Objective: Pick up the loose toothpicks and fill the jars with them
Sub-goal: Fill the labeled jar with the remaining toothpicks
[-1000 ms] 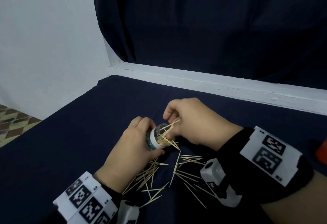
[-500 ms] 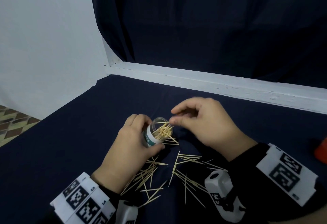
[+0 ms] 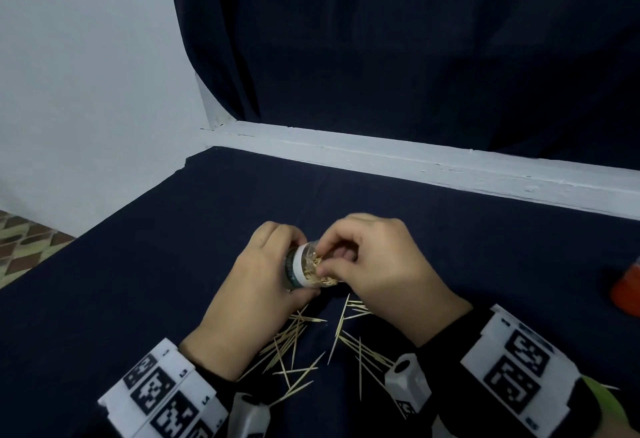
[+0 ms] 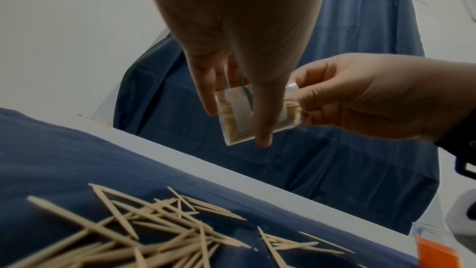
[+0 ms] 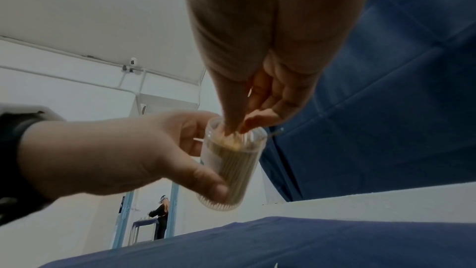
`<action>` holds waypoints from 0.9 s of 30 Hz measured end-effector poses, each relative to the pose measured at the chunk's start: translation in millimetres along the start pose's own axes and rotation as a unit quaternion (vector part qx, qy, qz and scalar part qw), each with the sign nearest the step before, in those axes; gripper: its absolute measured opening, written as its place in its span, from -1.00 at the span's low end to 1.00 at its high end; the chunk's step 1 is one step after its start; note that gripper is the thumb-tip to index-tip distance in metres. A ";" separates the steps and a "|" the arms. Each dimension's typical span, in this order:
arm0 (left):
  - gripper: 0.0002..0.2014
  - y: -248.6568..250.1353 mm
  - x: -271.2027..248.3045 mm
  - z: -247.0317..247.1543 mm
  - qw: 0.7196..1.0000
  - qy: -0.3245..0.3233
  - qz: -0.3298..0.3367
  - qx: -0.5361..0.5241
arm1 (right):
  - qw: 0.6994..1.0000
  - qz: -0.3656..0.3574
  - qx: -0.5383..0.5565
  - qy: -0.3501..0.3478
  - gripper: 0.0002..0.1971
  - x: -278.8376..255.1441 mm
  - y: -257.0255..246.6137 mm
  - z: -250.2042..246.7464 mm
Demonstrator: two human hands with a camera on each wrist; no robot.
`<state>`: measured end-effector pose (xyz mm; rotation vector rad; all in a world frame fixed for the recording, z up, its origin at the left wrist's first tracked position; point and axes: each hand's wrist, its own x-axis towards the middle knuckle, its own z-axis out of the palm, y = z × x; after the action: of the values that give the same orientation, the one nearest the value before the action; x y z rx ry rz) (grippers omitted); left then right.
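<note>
My left hand (image 3: 266,278) grips a clear toothpick jar (image 3: 302,273) with a white label, tilted with its mouth toward the right. The jar (image 5: 231,162) is packed with toothpicks. My right hand (image 3: 327,264) is at the jar's mouth, thumb and index fingertips (image 5: 233,126) pinching the toothpick tips that stand there. From the left wrist view the jar (image 4: 238,117) sits between my left thumb and fingers, lifted off the table, with the right hand (image 4: 360,99) beside it. Loose toothpicks (image 3: 294,340) lie scattered on the dark blue cloth below both hands (image 4: 154,221).
An orange object (image 3: 627,292) sits at the right edge of the table (image 3: 138,281). A white ledge (image 3: 415,164) and a dark curtain (image 3: 381,56) bound the far side. The table's left edge drops to a tiled floor. A person stands far off in the room (image 5: 161,219).
My right hand pulled back from the jar, leaving toothpicks sticking out, then returned to the mouth. The toothpicks now sit deeper in the jar. The left hand kept its grip.
</note>
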<state>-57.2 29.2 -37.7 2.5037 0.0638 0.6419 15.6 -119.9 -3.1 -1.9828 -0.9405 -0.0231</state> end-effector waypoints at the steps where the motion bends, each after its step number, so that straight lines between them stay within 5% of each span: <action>1: -0.50 -0.2 0.1 -0.3 1.000 0.005 0.001 -0.001 | 0.999 -0.012 0.012 0.037 -0.87 0.1 0.9 -1.9; 4: -0.51 -2.2 0.4 -1.1 1.000 0.023 -0.001 0.005 | 0.995 0.030 0.034 0.089 -0.77 -1.6 5.6 -9.5; 8: -0.51 -1.5 -0.2 -2.5 0.999 0.043 -0.005 0.004 | 0.985 0.132 0.107 -0.022 -0.54 -11.0 1.9 -8.4; 14: -0.51 1.6 0.1 -2.7 0.998 0.050 0.025 0.007 | 0.996 0.016 0.039 0.079 -0.90 -15.6 3.3 2.7; 19: -0.54 2.5 -1.7 -2.1 0.997 0.056 0.043 -0.006 | 0.996 0.020 0.091 0.014 -0.84 -18.0 -8.4 4.5; 23: -0.53 -0.1 -1.3 -5.1 0.995 0.088 0.041 -0.001 | 0.988 -0.011 0.123 0.090 -0.78 -18.1 -6.8 -7.1; 27: -0.53 3.3 -1.4 -4.6 0.993 0.099 0.058 -0.014 | 0.993 0.018 0.111 0.041 -0.83 -20.2 -4.2 -0.8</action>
<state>-60.8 28.5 -33.3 2.4231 -0.0190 0.9306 -1.0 -131.5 -6.9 -1.7802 -0.8166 0.0195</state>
